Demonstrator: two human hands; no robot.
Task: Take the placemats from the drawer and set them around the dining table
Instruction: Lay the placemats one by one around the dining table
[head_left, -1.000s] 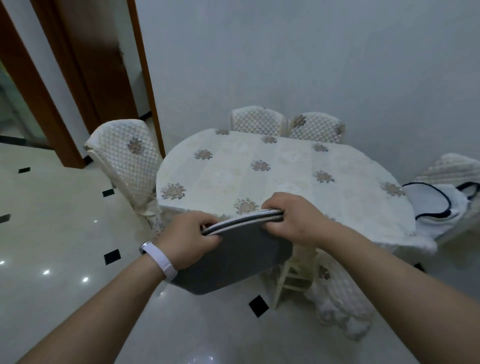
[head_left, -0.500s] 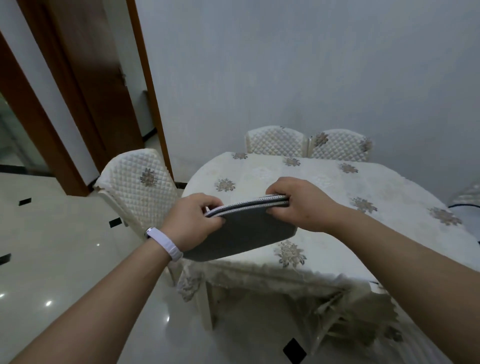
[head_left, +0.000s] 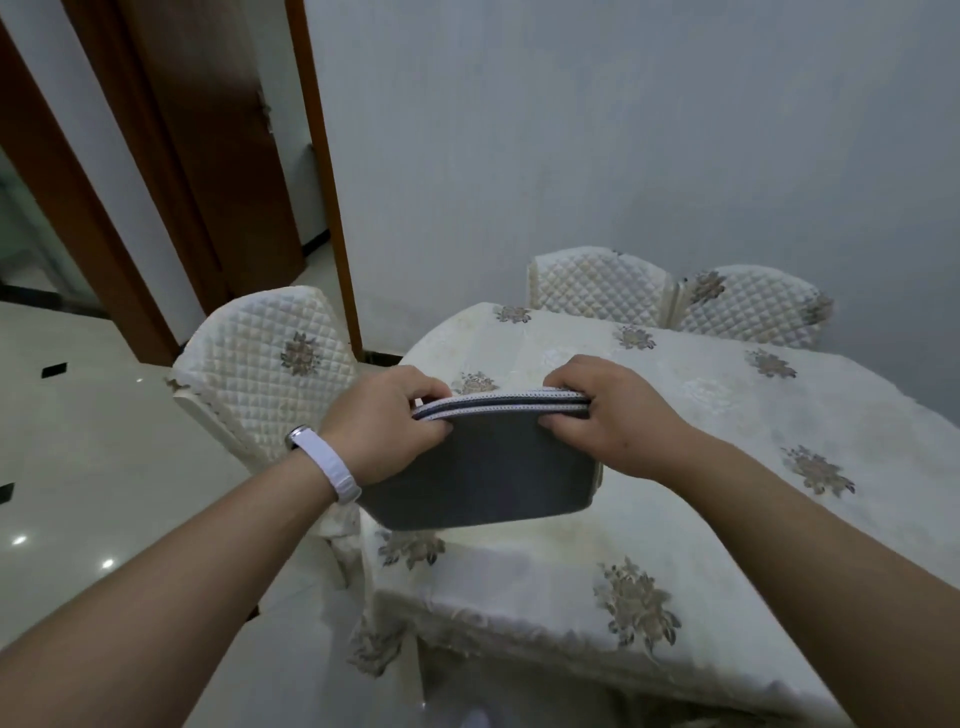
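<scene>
A small stack of grey placemats (head_left: 485, 470) with pale stitched edges hangs upright over the near left part of the dining table (head_left: 691, 499). My left hand (head_left: 384, 423) grips the stack's upper left corner, and my right hand (head_left: 605, 415) pinches its upper right corner. The mats' top edges fan slightly apart between my hands. The table wears a cream cloth with flower motifs, and nothing lies on the part I see.
A quilted cream chair (head_left: 270, 374) stands at the table's left end, and two more chairs (head_left: 597, 286) (head_left: 753, 306) stand against the far wall. A brown door frame (head_left: 322, 171) rises behind the left chair. Glossy tiled floor (head_left: 78, 467) spreads to the left.
I have come closer to the table: it fills more of the view and the mats now hang over its cloth. Both hands keep the same grip on the stack.
</scene>
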